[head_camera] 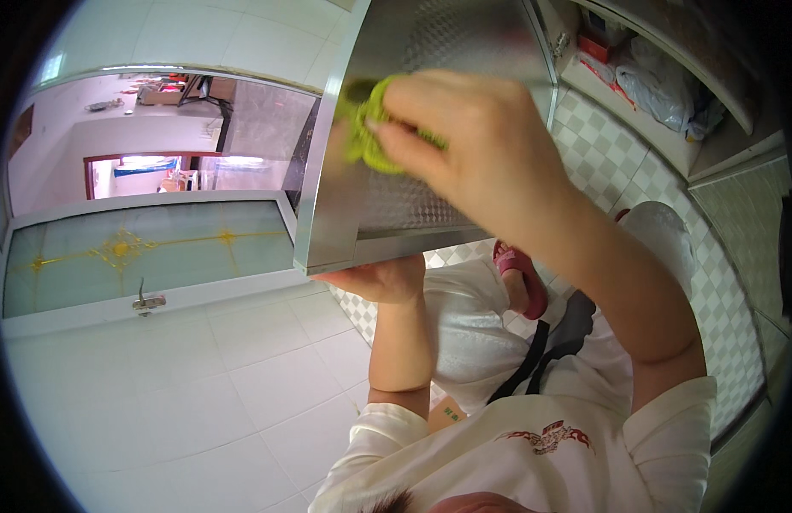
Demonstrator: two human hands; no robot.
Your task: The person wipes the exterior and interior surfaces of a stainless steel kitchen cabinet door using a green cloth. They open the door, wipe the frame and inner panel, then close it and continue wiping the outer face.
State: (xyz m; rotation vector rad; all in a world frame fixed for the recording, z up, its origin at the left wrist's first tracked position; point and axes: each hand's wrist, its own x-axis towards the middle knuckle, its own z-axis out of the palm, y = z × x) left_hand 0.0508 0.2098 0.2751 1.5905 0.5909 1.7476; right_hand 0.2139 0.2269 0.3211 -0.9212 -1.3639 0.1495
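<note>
A bunched yellow-green cloth point(384, 151) is gripped in my right hand point(473, 128), pressed against the upright face of a metal-framed cabinet door or panel point(409, 211). That face is shiny, with a patterned texture, and reflects the cloth. Below the panel's lower edge, my left hand point(393, 280) touches its underside near the corner, palm up; part of its fingers is hidden behind the panel.
An open cupboard point(656, 122) at the upper right holds plastic bags point(656, 74) and a red box point(593, 48). A frosted glass door point(171, 247) with a lever handle point(149, 302) is at the left. Checkered floor tiles point(601, 128) lie below.
</note>
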